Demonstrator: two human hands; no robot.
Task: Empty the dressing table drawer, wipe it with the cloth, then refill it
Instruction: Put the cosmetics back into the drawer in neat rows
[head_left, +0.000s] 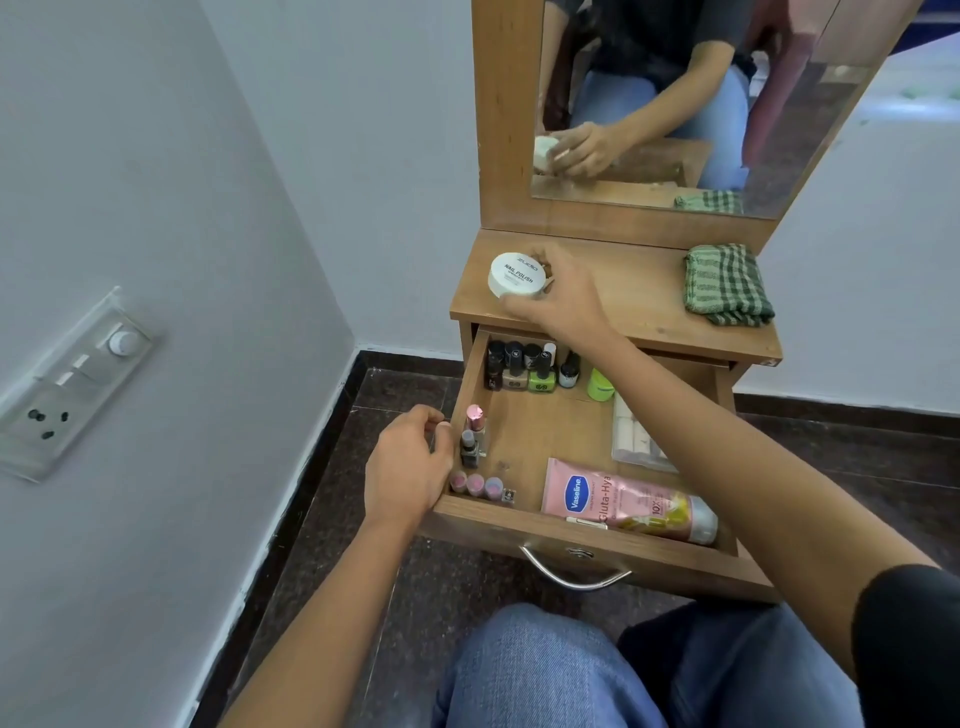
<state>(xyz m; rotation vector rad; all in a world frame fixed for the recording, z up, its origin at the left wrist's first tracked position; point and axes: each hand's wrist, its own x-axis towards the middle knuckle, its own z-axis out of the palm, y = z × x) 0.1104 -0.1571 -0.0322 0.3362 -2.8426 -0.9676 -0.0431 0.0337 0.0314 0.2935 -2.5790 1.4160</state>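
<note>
The wooden drawer (587, 558) stands pulled out under the dressing table top (639, 306). My right hand (563, 296) grips a round white nail polish remover jar (514, 275) at the left of the table top. My left hand (410, 467) rests curled on the drawer's left wall, holding nothing. Inside the drawer lie a pink Vaseline tube (623, 501), a row of nail polish bottles (524, 369) at the back, several lipsticks (478, 457) along the left, a green jar (600, 385) and a clear packet (636, 436). A folded green checked cloth (724, 286) lies on the top's right side.
A mirror (675, 104) rises behind the table top and reflects my arm. White walls close in on the left, with a switch and socket plate (72, 384). Dark tiled floor (322, 545) surrounds the table. My knees in blue jeans (545, 670) are below the drawer's metal handle (571, 574).
</note>
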